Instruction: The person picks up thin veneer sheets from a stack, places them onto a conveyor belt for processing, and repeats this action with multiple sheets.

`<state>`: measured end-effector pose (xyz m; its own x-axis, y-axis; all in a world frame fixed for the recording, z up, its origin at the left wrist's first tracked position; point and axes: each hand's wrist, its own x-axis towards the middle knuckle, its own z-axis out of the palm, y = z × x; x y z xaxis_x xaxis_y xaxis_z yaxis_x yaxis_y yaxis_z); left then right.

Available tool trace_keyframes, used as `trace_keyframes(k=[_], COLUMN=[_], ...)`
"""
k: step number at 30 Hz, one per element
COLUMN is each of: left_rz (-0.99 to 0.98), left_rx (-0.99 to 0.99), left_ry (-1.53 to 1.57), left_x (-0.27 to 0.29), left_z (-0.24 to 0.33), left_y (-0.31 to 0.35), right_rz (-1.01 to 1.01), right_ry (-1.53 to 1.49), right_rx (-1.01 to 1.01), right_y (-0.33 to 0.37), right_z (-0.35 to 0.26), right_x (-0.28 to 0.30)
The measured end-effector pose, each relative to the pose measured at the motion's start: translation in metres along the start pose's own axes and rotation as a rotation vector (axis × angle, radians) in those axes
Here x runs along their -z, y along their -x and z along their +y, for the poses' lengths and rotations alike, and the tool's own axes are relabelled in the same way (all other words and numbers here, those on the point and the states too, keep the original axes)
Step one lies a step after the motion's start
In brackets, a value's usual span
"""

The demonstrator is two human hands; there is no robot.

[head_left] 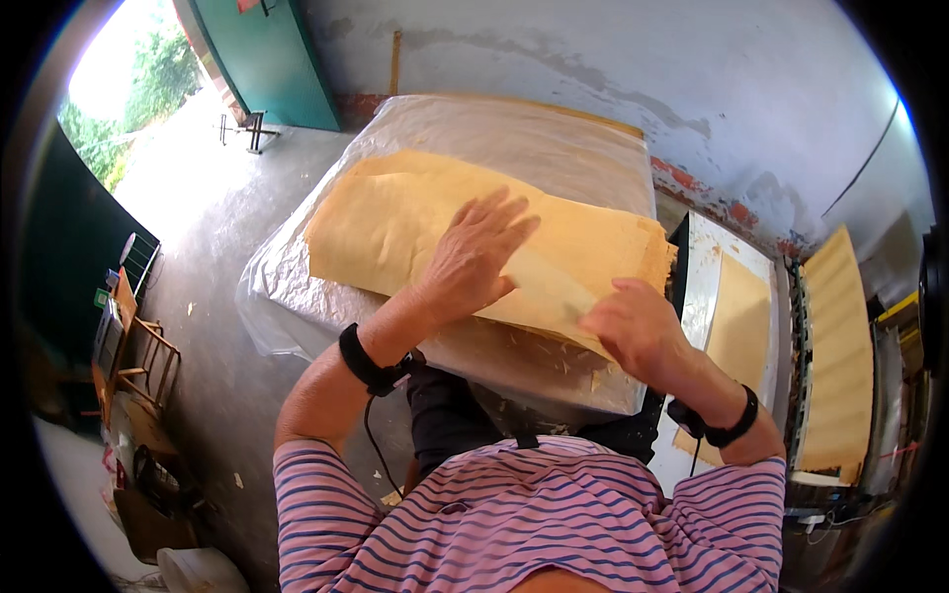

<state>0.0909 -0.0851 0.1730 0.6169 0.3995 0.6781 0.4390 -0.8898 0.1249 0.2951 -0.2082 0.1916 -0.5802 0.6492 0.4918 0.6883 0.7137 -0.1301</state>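
Observation:
A stack of thin yellow sheets (pixel 386 222) with a ragged right edge lies across a low platform covered in clear plastic (pixel 524 148). Spread flat on the top sheet, my left hand (pixel 479 252) has its fingers apart and nothing in them. My right hand (pixel 638 331) is over the near right part of the stack, its fingers bent toward the sheet. Motion smears those fingertips, so whether they pinch the sheet cannot be made out. A black band with a cable circles each of my wrists.
To the right, a yellow sheet (pixel 741 316) lies on a white-topped table (pixel 707 247); beyond it a long yellow sheet (pixel 838 356) rests on a rack. A green door (pixel 262 59) stands by the bright doorway. At left are a wooden stool (pixel 148 361) and a pale bucket (pixel 201 571).

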Motion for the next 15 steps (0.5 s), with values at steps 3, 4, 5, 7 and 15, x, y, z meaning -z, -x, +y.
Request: trace_keyframes(k=[3, 4, 5, 7, 15], left_rz=[-0.168, -0.376, -0.586, -0.520, 0.028], left_rx=[-0.217, -0.149, -0.075, -0.068, 0.438], left_ry=[0.131, 0.212, 0.286, 0.271, 0.553], left_x=[0.006, 0.011, 0.020, 0.030, 0.165], left_z=[0.006, 0.011, 0.018, 0.023, -0.010], left_y=[-0.008, -0.014, -0.019, -0.036, -0.122], right_rz=[-0.017, -0.002, 0.044, 0.223, 0.475], right_ry=[-0.083, -0.086, -0.216, -0.472, -1.216], right_rx=[-0.031, -0.041, -0.215, -0.416, -1.068], right_y=[0.012, 0.016, 0.021, 0.038, 0.124], right_z=[-0.022, -0.023, -0.022, 0.000, 0.050], right_x=[0.029, 0.036, 0.044, 0.048, 0.037])
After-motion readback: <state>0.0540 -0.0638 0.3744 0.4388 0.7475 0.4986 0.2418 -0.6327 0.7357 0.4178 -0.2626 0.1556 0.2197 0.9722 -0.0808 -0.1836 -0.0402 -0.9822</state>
